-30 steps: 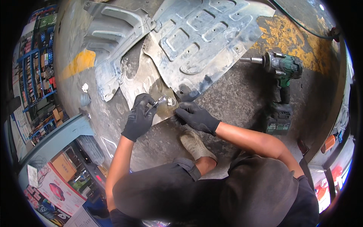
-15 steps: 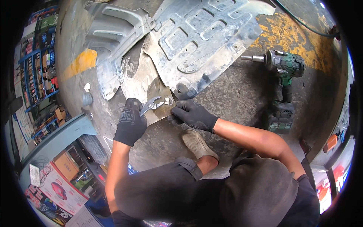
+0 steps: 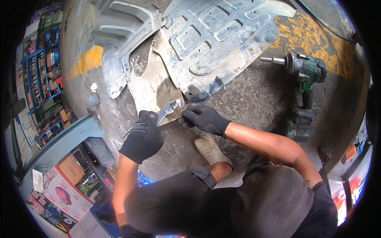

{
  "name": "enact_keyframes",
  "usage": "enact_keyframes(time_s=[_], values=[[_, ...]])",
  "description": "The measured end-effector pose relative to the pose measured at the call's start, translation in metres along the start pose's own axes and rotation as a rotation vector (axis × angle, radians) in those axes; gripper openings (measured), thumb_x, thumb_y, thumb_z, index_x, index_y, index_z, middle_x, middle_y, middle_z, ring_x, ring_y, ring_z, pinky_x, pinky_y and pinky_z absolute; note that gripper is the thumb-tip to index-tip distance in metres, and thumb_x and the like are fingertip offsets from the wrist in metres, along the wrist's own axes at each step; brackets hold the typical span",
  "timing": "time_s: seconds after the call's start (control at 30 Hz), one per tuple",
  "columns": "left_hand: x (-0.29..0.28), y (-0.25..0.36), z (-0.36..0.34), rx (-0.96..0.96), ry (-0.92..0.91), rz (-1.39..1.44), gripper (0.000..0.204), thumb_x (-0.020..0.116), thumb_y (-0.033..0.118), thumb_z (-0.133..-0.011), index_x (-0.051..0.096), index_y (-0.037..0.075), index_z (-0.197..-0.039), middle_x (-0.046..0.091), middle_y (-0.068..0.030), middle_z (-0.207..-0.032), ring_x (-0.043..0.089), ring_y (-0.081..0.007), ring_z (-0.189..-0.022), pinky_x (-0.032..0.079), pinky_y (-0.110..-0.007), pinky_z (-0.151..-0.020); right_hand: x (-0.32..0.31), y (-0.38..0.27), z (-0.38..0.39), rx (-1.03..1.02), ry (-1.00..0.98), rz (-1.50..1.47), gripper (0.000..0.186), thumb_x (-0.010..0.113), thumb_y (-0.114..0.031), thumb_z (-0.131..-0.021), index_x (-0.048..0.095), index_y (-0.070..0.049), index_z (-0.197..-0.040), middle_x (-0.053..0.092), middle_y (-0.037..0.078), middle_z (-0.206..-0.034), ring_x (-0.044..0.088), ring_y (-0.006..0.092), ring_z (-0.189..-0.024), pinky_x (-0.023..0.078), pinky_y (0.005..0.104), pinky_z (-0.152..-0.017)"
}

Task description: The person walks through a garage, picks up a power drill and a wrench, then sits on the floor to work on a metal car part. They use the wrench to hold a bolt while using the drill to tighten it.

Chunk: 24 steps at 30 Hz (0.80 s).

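Note:
In a black glove, my left hand (image 3: 143, 137) is closed round the handles of a pair of pliers (image 3: 166, 111). Their jaws lie at the near corner of a dirty, bent metal splash shield (image 3: 147, 88), over a small fitting that I cannot make out clearly. My right hand (image 3: 204, 118), also gloved in black, pinches the same corner from the right, thumb on top. Beyond it spreads a large grey metal undertray (image 3: 214, 43) with stamped recesses. It touches a ribbed metal panel (image 3: 125, 33) on the left.
A green cordless impact wrench (image 3: 307, 75) with a long socket stands on the floor to the right. My shoe (image 3: 212, 148) is just below the work. Blue shelving (image 3: 41, 75) and boxes (image 3: 65, 194) line the left. A hose (image 3: 321, 20) crosses the far right.
My left hand has turned and shifted slightly right and down, and the pliers' jaws now reach over the fitting at the shield's corner. My right hand keeps its grip.

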State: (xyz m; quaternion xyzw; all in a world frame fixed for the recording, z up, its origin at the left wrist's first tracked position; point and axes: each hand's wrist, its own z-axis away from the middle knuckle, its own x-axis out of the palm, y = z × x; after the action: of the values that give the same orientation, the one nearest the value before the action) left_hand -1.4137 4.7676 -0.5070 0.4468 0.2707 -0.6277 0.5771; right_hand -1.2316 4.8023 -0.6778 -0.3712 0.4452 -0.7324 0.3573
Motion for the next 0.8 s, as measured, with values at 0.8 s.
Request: enact_keyframes(time_s=[0.8], values=[[0.031, 0.028, 0.043, -0.214, 0.039, 0.329, 0.056, 0.057, -0.006, -0.082, 0.044, -0.003, -0.136, 0.045, -0.0257, -0.127, 0.053, -0.0398, -0.111, 0.046, -0.041, -0.092, 0.009, 0.004, -0.019, 0.087, -0.046, -0.255, 0.033, 0.055, -0.035, -0.097, 0.070, -0.007, -0.101, 0.070, 0.005, -0.090, 0.062, 0.0107, -0.082, 0.049, 0.0272, -0.079]])
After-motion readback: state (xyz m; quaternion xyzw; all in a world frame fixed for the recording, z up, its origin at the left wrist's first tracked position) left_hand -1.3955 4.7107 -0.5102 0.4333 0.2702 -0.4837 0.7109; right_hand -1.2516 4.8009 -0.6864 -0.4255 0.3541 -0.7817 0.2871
